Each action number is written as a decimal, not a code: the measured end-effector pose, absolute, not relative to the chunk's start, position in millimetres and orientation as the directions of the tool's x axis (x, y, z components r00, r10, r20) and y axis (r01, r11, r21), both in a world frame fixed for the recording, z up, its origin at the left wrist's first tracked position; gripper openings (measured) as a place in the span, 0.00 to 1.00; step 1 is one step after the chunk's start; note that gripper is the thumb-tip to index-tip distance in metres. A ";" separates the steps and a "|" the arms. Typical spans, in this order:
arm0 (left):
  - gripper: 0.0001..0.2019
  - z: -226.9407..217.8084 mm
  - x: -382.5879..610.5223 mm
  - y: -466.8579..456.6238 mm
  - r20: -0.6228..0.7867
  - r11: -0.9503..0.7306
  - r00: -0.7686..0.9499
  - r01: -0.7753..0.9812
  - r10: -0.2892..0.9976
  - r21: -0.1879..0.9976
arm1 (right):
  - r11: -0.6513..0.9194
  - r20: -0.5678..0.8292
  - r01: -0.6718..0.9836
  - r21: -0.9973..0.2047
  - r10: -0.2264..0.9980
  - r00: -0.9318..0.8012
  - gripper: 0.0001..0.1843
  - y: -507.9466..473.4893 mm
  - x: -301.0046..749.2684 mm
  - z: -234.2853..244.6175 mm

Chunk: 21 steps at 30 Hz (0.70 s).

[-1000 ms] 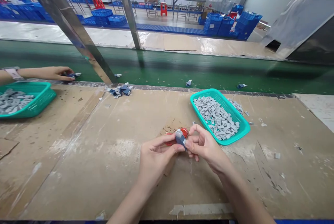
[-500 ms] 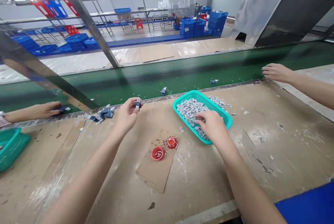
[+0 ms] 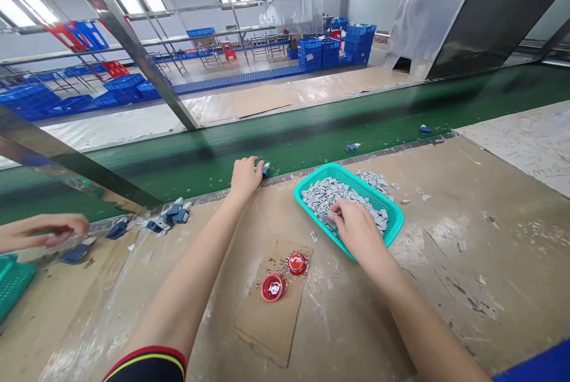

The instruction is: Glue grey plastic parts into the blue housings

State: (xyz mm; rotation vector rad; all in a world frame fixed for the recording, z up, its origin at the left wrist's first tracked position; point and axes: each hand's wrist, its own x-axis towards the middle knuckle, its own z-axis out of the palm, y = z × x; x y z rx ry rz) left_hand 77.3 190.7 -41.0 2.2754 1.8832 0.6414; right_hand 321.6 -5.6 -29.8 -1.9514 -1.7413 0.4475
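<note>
At the near edge of the green belt, my left hand [image 3: 246, 179] has its fingers closed at a small dark blue and grey plastic piece [image 3: 266, 169]; part of the grip is hidden behind the hand. Over the turquoise basket [image 3: 394, 238], my right hand [image 3: 354, 224] pinches a small grey plastic tab among many similar grey tabs [image 3: 323, 195]. Between my forearms, two small red cups [image 3: 272, 287] with shiny wet insides sit on a cardboard piece [image 3: 267, 328] spotted with liquid.
Several blue pieces [image 3: 176, 214] lie by the belt's near edge, and others rest on the green belt [image 3: 303, 132]. A co-worker's hand [image 3: 53, 230] is at the left near another green basket [image 3: 18, 287]. A slanted metal post [image 3: 146, 67] stands at the left.
My left hand has moved forward and right to the belt edge. My right hand stays over the basket. The co-worker's hand at the right has left view, and a blue piece shows there.
</note>
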 end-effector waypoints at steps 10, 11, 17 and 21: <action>0.10 -29.6 92.9 175.6 0.185 -0.167 0.094 0.887 0.978 0.431 | -0.114 -0.115 -0.064 -0.991 0.993 0.009 0.08 -29.8 309.3 -7.8; 0.11 -25.1 91.3 167.4 0.206 -0.178 0.091 0.871 0.974 0.457 | -0.140 -0.139 -0.078 -0.987 0.990 -0.020 0.08 -33.8 306.8 -7.7; 0.16 3.6 71.2 80.8 0.311 -0.234 -0.008 0.639 0.950 0.733 | -0.218 -0.204 -0.073 -0.973 0.965 -0.165 0.10 -53.1 291.7 -14.9; 0.19 4.8 49.1 6.0 0.186 -0.149 -0.151 0.226 0.971 0.963 | -0.246 -0.239 -0.021 -0.969 0.956 -0.168 0.19 -57.7 285.3 -21.1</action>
